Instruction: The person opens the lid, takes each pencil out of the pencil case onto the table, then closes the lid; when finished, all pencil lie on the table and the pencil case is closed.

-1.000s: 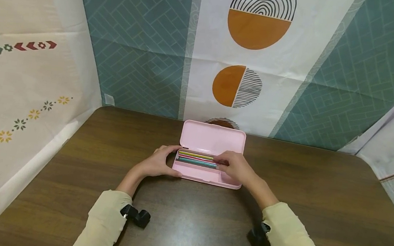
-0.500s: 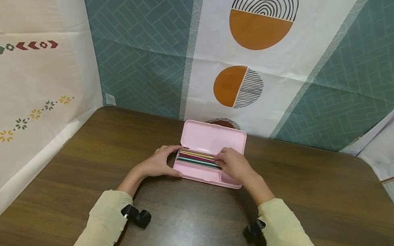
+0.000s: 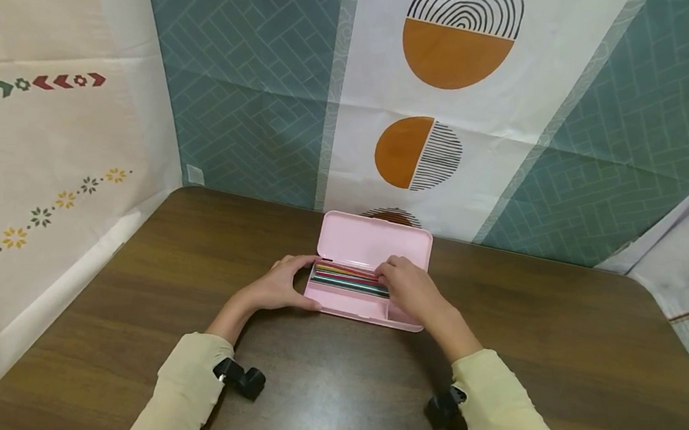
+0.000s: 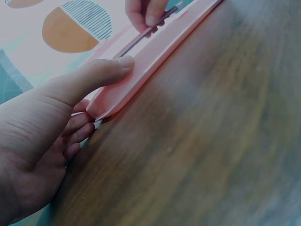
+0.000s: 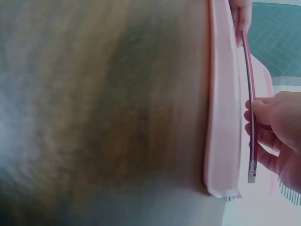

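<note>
An open pink pencil case lies on the brown table, its lid tilted back. My left hand grips the case's left end, thumb on the front rim and fingers behind. Several coloured pencils lie lengthwise in the rear compartment. My right hand is over the right part of that compartment. In the right wrist view its thumb and fingers pinch a dark, reddish pencil with a metal-banded end; others may be hidden behind it. The left wrist view shows that same pencil just above the case rim.
The brown wooden table extends around the case on both sides and in front. A patterned cloth hangs behind the table's back edge, close to the lid. Another cloth hangs along the left side.
My right hand has shifted slightly away from me, toward the lid, and its fingers have drawn closer together. The colours showing among the pencils have changed. My left hand keeps its grip.
</note>
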`<state>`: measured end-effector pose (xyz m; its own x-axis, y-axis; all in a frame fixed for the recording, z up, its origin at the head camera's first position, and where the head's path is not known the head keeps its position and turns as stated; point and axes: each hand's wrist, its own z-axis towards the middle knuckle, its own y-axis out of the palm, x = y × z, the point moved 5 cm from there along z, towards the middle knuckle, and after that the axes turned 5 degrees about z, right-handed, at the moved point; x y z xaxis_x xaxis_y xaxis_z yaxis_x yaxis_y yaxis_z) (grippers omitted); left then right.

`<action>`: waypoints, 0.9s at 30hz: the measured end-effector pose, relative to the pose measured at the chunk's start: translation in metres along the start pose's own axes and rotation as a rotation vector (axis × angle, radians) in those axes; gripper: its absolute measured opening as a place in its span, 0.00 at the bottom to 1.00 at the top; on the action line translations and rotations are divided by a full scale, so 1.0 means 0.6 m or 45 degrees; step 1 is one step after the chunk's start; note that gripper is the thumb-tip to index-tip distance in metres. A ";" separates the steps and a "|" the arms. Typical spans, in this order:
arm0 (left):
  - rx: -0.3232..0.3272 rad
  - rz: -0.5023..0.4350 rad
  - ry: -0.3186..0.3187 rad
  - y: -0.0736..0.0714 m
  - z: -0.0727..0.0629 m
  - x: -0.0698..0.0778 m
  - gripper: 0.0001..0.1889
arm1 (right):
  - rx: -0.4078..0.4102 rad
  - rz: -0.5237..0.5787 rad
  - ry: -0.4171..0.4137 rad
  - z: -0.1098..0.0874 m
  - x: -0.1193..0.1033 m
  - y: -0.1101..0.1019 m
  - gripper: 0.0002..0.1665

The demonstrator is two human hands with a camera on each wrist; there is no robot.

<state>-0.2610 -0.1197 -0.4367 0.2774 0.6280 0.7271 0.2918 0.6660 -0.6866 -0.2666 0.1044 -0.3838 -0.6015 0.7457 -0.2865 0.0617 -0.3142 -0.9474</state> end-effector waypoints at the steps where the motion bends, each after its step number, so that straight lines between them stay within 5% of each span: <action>1: 0.000 -0.001 -0.003 0.000 0.000 0.000 0.50 | 0.009 -0.002 -0.007 0.000 -0.001 -0.004 0.09; 14: 0.013 -0.016 -0.009 -0.002 0.003 0.001 0.49 | 0.117 0.385 0.158 -0.005 0.036 -0.060 0.09; 27: 0.015 -0.023 -0.010 0.002 0.003 -0.001 0.49 | 0.244 0.572 0.372 -0.039 0.089 -0.091 0.15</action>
<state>-0.2623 -0.1185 -0.4378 0.2649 0.6191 0.7392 0.2859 0.6817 -0.6734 -0.2835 0.1755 -0.3507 -0.3024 0.6370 -0.7091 0.0984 -0.7190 -0.6880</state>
